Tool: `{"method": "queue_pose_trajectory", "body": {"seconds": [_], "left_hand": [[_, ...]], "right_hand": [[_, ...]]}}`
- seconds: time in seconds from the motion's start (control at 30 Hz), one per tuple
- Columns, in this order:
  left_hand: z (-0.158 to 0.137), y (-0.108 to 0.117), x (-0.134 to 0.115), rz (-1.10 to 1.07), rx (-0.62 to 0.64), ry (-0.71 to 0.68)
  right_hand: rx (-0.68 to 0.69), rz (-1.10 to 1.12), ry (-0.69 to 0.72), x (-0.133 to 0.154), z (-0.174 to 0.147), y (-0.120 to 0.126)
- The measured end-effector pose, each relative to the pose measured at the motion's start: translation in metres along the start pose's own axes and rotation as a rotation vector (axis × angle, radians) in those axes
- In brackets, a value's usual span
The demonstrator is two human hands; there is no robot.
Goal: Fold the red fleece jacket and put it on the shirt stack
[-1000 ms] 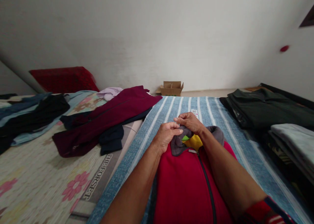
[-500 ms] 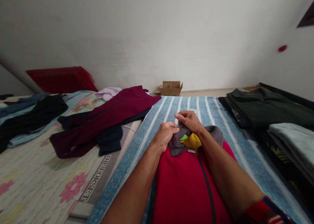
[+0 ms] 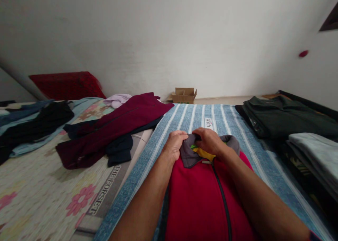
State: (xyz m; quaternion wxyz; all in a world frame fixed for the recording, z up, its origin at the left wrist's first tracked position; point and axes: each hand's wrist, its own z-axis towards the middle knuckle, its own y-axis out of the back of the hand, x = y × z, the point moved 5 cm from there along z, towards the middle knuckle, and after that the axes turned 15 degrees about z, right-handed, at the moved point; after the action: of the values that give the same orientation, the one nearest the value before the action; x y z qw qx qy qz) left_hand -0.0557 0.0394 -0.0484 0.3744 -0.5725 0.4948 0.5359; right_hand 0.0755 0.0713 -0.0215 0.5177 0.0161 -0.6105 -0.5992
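Blue striped cloth (image 3: 182, 121) covers the surface before the person, and on it, in the near part of the view, a red jacket (image 3: 195, 202) lies front up, its lower end running out of sight. Both hands are at its grey collar (image 3: 187, 156). The left hand (image 3: 174, 144) pinches the collar's left edge between thumb and fingers. The right hand (image 3: 210, 141), just beside it, has its fingers bent over the far edge and seems to pinch there too, though part of that grip is hidden.

Good handling here would likely mean a light, shallow pinch, worked along the edge in small steps so the collar sits evenly without dragging the jacket's body askew.

The jacket's front looks fairly smooth. A dark zip (image 3: 224, 200) runs down it, with a pale tab (image 3: 206, 162) lying sideways at the top. Yellow lining (image 3: 204, 153) shows in the neck opening; the sleeves cannot be made out.

Just beyond the right hand is a label (image 3: 208, 123) reading "With". Farther left, maroon clothing (image 3: 118, 125) lies partly over navy clothing (image 3: 120, 151); to the right are dark clothes (image 3: 285, 118) and pale folded clothes (image 3: 314, 146). Beyond, a cardboard box (image 3: 185, 95) stands near the wall (image 3: 169, 40).
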Motion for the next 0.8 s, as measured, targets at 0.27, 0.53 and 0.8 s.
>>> {"method": "queue_pose_trajectory", "body": {"seconds": [0.27, 0.53, 0.8], "left_hand": [[-0.006, -0.001, -0.011, 0.284, -0.112, -0.055], [0.0, -0.004, -0.011, 0.431, -0.124, -0.238], [-0.013, -0.005, -0.012, 0.392, 0.041, -0.26]], "right_hand": [[-0.075, -0.042, -0.145, -0.011, 0.0, -0.01], [-0.145, 0.221, -0.24, -0.035, 0.005, -0.021], [-0.072, 0.312, -0.294, -0.046, 0.012, -0.025]]}}
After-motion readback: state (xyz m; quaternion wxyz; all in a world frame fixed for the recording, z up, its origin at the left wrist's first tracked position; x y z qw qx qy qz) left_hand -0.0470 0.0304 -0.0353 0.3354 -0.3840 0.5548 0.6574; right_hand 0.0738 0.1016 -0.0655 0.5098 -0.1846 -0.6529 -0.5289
